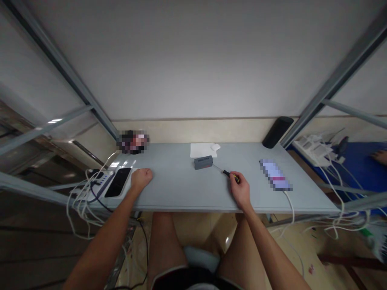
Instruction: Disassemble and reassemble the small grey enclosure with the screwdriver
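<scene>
My right hand (241, 190) is closed around the black and yellow handle of a screwdriver (218, 168). Its thin metal shaft points left, the tip at or very near the right end of a small dark grey slotted box (203, 162). Whether the tip touches the box I cannot tell. My left hand (141, 179) rests on the table in a fist, close to a dark-screened phone (118, 182); the inside of the fist is hidden. Behind the box lie a white sheet of paper (199, 150) and a small white object (215, 147).
The grey table (181, 193) stands against a wall. A black cylinder (277, 132) is at the back right, a blurred-out lit phone (275, 174) in front of it. At left are a power strip (101, 183) and white cables (79, 209). Another person's hand (379, 156) shows far right.
</scene>
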`<state>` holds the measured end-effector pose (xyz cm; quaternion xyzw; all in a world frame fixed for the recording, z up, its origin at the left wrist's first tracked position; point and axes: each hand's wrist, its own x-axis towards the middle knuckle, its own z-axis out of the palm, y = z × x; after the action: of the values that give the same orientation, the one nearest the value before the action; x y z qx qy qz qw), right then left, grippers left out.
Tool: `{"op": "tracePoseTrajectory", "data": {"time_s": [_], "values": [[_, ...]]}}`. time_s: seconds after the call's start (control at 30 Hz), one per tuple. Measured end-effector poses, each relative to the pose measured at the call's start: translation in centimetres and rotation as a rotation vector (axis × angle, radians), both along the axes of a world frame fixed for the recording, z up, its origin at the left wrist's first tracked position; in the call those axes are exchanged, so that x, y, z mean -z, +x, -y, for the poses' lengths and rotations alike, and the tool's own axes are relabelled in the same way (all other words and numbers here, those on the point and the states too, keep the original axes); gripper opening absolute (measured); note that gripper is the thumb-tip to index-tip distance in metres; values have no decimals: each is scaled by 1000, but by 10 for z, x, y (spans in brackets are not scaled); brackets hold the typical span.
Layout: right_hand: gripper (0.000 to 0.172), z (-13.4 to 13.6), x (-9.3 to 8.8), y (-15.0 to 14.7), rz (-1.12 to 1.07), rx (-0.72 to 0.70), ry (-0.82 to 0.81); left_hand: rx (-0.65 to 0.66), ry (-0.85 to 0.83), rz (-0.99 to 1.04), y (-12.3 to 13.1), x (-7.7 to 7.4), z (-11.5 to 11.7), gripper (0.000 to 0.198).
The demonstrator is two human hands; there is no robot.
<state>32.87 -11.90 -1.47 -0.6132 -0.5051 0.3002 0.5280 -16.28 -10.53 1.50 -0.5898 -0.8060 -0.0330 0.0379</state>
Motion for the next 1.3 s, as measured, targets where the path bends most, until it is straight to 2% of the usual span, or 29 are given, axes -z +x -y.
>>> {"op": "tracePoseTrajectory", "data": {"time_s": [0.47, 0.67, 0.8, 0.97, 1.0, 1.07, 1.13, 1.2, 1.27, 1.3], "values": [[67, 0, -3, -1, -23, 12, -28, 26, 14, -2, 2, -1, 3, 45], [67, 1, -7, -2, -38, 15, -26, 104, 21, 45, 18, -5, 4, 39], [68, 2, -10, -3, -55, 14, -37, 215, 17, 113, 49, -1, 9, 32], [64, 4, -12, -3, -105, 10, -85, 398, 27, 245, 108, 12, 14, 25], [64, 4, -11, -3, -109, 13, -84, 423, 44, 272, 120, 15, 12, 28], [64, 3, -10, -2, -105, 13, -75, 486, 95, 337, 145, 21, 3, 42], [65, 3, -10, -2, -100, 9, -68, 597, 228, 559, 167, 26, -12, 62], [65, 4, -10, -2, -103, 6, -67, 618, 322, 744, 185, 31, -30, 79], [64, 5, -12, -3, -109, 1, -68, 572, 381, 867, 197, 33, -48, 83], [63, 6, -13, -3, -111, -3, -70, 557, 384, 926, 201, 33, -56, 78]]}}
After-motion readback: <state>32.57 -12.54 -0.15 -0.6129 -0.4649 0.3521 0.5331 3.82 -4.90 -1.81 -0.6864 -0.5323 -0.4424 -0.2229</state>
